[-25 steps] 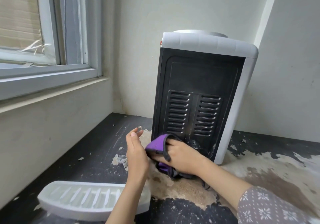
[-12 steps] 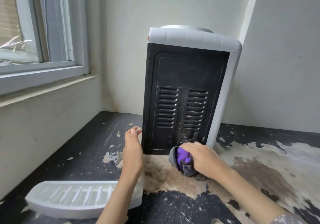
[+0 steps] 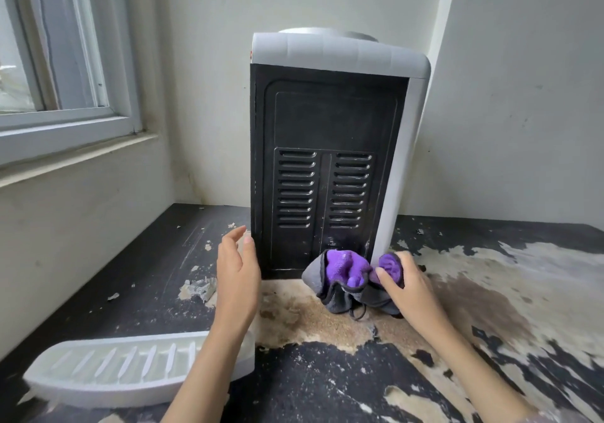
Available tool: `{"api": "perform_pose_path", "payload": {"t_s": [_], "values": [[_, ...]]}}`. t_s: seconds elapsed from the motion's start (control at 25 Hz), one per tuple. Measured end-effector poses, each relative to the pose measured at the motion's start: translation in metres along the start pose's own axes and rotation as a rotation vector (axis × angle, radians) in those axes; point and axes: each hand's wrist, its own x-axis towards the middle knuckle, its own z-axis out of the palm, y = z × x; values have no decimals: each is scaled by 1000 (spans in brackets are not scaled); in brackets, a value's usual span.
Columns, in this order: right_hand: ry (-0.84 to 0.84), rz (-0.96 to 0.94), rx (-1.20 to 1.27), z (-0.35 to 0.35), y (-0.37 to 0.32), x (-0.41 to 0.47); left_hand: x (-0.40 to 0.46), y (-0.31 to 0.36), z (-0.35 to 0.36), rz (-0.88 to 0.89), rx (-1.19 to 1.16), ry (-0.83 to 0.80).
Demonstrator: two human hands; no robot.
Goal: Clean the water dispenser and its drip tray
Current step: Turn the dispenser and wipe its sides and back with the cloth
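- Two bare hands are working at the foot of the dispenser [image 3: 330, 148], which is standing upright on the counter [image 3: 327, 390] in the corner, its black vented back panel facing the camera.
- The right hand [image 3: 407, 283] is gripping the cloth [image 3: 346, 278], fingers curled over its right end, thumb pinching the purple side.
- The cloth, purple inside and grey outside, is lying bunched on the counter, touching the bottom right corner of the back panel.
- The left hand [image 3: 237, 274] is hovering just beside the dispenser's lower left edge, fingers straight and relaxed, holding nothing; whether it is touching the edge is not clear.
- The tray [image 3: 108, 373], white and slatted, is lying flat on the counter at the near left, well apart from the dispenser, with the left forearm crossing over its right end.
- The counter's dark surface is peeling, showing pale and brown patches around the cloth and out to the right.
- A window [image 3: 62, 63] is sitting in the left wall above the counter.
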Motion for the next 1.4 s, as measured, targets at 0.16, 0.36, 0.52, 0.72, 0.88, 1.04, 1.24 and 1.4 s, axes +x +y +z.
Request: {"api": "perform_pose_path", "payload": {"t_s": [0.16, 0.36, 0.52, 0.72, 0.88, 1.04, 1.24, 1.4], "values": [[429, -196, -96, -5, -9, -5, -3, -2, 2, 60, 76, -35], [236, -280, -25, -6, -31, -13, -5, 0, 2, 66, 107, -47], [-295, -227, -384, 9, -41, -24, -4, -1, 2, 64, 109, -45], [42, -371, -102, 17, -45, -6, -7, 2, 3, 56, 85, -66], [528, -591, -24, -3, -85, 47, -5, 5, 2, 39, 59, -84], [539, -961, -345, 8, -87, 76, -7, 4, 1, 19, 54, -79], [90, -1255, -481, 41, -27, 49, -5, 7, 2, 26, 46, -79], [28, -1219, -521, 41, -24, 42, -3, 2, 0, 5, 9, -42]]}}
